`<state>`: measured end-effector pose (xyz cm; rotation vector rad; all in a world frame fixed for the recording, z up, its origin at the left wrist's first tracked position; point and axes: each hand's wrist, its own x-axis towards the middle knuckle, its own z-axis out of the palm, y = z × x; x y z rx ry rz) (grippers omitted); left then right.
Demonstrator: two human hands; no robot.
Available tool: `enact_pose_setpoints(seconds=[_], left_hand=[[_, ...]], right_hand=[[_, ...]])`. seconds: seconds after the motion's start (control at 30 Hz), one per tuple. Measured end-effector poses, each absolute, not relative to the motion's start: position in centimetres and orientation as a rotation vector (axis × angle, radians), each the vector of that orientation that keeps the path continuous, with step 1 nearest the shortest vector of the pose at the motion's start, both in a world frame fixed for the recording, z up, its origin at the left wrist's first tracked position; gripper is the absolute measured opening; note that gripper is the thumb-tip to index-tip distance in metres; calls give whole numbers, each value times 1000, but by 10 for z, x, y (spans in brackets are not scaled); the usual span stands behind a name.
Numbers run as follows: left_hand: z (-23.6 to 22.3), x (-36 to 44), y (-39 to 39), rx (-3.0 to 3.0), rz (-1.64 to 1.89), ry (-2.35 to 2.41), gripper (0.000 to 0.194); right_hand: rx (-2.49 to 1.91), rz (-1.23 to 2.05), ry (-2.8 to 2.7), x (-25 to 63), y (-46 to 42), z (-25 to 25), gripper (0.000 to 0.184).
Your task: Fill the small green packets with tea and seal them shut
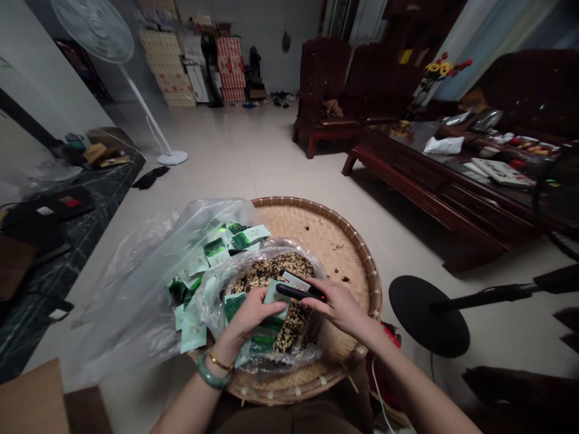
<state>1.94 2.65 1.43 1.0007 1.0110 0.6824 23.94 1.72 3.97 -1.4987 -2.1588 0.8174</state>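
My left hand (249, 313) pinches a small pale green sachet (272, 292) between thumb and fingers. Wrapped round a black hair straightener (309, 293) is my right hand (338, 305); a small red light glows on it. The straightener's two plates are apart, with the sachet's upper end close to them; whether they touch cannot be made out. Below both hands lies an open clear plastic bag (302, 358) holding a dark and pale grain-like mix (289, 264) and several green sachets. More sachets (193, 328) spill from a large clear bag (149, 289) on the left.
The bags rest on a round woven bamboo tray (346, 226) with dark bits on it. A black round stand base (429, 314) is on the floor at right, a dark wooden table (425, 181) beyond. A white fan (173, 158) stands far left; cardboard (36, 398) is near left.
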Motion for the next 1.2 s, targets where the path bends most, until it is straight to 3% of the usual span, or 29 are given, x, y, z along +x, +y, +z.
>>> enact_pose_setpoints(seconds=[0.37,0.73,0.83,1.03,1.2], left_hand=[[6,25,26,1016,631,1036,40],[13,28,29,863,614,923,43],[13,26,30,846,621,857,45],[19,23,32,878,616,870,37],[19,24,33,866,642,952,38]], right_hand=[[-1533,775,-2326,229,23,52,37],[-1535,858,-2187,233,31,39,37],[-1476,1059,-2035,234,36,39,40],[-1385,1791,-1451,242,42,33,56],[-1454,1468,-1614,244,41,32,52]])
